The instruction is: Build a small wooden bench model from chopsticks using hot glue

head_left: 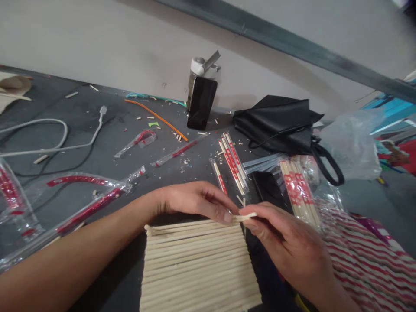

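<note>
A mat of pale wooden chopsticks [198,268] laid side by side is in front of me, its lower part cut off by the view's edge. My left hand [198,201] reaches across its far edge, thumb and fingers closed on the chopstick [245,217] at the top right corner. At that same corner my right hand [289,242] pinches the chopstick's end between thumb and forefinger, and the tip sticks out past the fingers. Just beyond the hands lie chopsticks in clear wrappers with red print [232,162]. A single wrapped one [219,175] is beside them.
A phone [202,104] leans on a white-topped bottle [197,66] by the wall. Right of it are a black bag [276,123], bundled chopsticks [299,193] and striped cloth [367,251]. Torn red-printed wrappers [87,212], a white cable [78,147] and an orange strip [156,115] lie left.
</note>
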Demonstrator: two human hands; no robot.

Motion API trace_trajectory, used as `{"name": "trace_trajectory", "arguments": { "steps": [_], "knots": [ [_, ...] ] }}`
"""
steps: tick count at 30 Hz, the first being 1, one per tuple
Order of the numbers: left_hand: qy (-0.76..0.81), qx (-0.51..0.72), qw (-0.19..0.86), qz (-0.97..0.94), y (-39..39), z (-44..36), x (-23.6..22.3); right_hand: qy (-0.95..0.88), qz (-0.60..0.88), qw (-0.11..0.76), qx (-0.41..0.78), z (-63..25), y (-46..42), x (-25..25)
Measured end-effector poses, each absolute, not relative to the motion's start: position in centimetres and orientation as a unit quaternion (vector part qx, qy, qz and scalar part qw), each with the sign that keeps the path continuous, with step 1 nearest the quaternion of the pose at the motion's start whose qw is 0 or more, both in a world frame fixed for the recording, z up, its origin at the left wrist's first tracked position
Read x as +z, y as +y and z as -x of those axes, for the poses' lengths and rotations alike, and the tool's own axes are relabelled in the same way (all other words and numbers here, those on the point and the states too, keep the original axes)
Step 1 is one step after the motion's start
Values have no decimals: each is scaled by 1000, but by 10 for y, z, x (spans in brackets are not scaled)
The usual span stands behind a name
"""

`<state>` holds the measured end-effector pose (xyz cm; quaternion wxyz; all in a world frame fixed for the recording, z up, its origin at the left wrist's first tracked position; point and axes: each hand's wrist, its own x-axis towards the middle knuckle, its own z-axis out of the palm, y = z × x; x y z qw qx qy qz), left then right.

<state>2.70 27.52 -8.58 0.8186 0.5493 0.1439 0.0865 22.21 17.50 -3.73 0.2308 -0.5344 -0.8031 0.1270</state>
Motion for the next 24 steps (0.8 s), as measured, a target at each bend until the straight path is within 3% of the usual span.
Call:
{"name": "trace_trajectory", "arguments": {
  "steps": [24],
  "knots": [
    [177,86,821,-536,270,-31,-86,-803,534,233,126,-222,175,-40]
  ]
}}
